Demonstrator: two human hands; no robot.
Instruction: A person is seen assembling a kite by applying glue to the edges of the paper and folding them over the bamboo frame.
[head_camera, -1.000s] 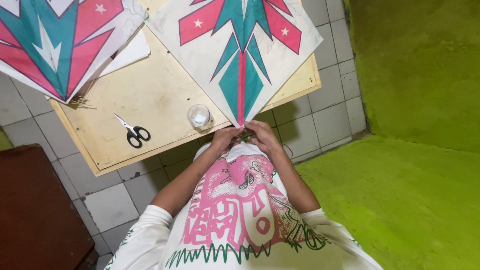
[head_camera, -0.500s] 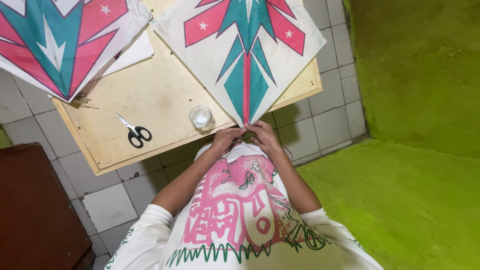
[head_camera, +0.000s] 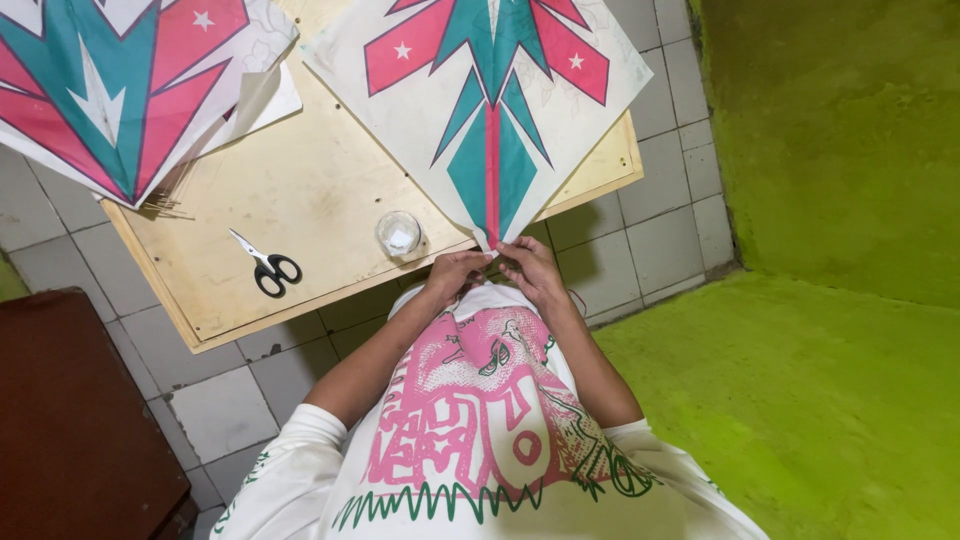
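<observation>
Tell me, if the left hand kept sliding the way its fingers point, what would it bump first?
Probably the bottom tip of the kite, which the left hand already touches beside the right hand; depth is unclear.

Patterned kite (head_camera: 480, 110), seemingly flat on board

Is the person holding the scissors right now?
No, the scissors lie on the wooden board, while both hands pinch the kite's bottom tip.

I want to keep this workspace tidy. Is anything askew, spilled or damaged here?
Nothing looks spilled or torn. The kite overhangs the wooden board at the corner both hands pinch; scissors lie flat, and the small clear container stands upright.
</observation>
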